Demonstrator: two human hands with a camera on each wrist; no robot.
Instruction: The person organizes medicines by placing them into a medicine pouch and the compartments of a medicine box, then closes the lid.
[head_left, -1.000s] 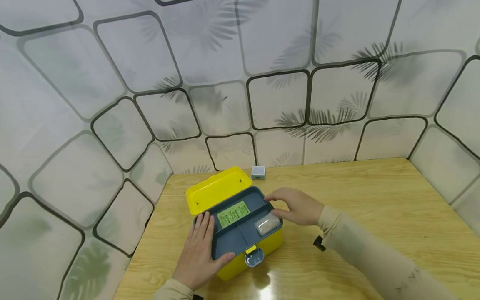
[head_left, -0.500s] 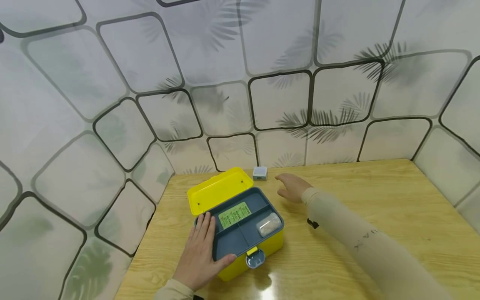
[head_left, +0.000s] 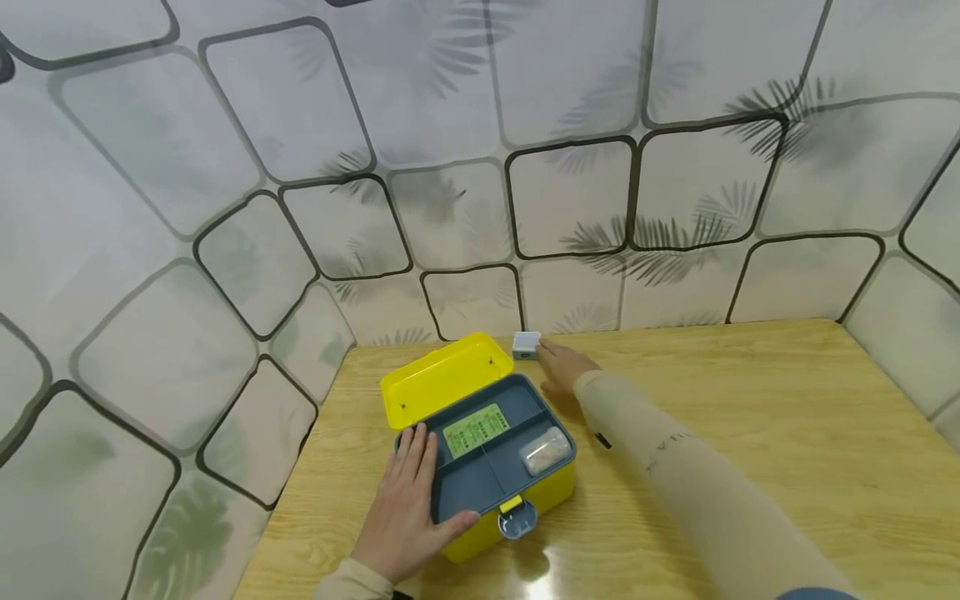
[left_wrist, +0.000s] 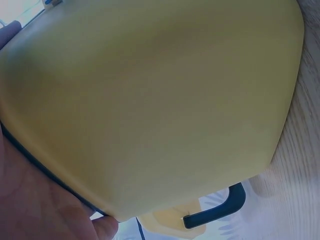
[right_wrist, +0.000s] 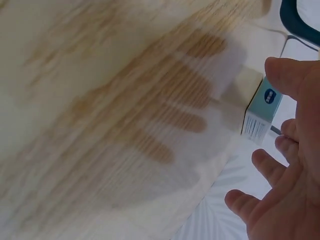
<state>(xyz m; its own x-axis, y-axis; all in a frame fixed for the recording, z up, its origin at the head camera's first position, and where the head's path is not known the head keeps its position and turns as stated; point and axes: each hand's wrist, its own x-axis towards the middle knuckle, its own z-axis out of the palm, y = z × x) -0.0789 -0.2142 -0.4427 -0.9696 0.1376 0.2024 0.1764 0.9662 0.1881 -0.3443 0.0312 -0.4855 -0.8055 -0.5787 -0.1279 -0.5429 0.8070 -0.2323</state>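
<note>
A yellow box (head_left: 555, 490) with a blue-grey tray (head_left: 456, 493) stands on the table, its yellow lid (head_left: 442, 382) folded back. My left hand (head_left: 405, 512) rests on the tray's left rim with straight fingers. In the left wrist view the box's yellow side (left_wrist: 175, 105) fills most of the picture, with a dark handle (left_wrist: 217, 211) beyond. At the back, my right hand (head_left: 566, 368) is at a small white and teal carton (head_left: 527, 347). In the right wrist view the thumb overlaps the carton (right_wrist: 261, 110) and the fingers are spread; contact is hard to tell.
In the tray lie a green printed card (head_left: 476, 430) and a clear packet of white material (head_left: 545, 451). A clear blue latch (head_left: 517, 522) hangs at the box's front. Patterned curtain (head_left: 465, 208) surrounds the wooden table (head_left: 750, 433) at the back and sides.
My right hand has left the tray's right rim and reached back and left to the small carton. My left hand keeps its place on the rim. The view has shifted slightly.
</note>
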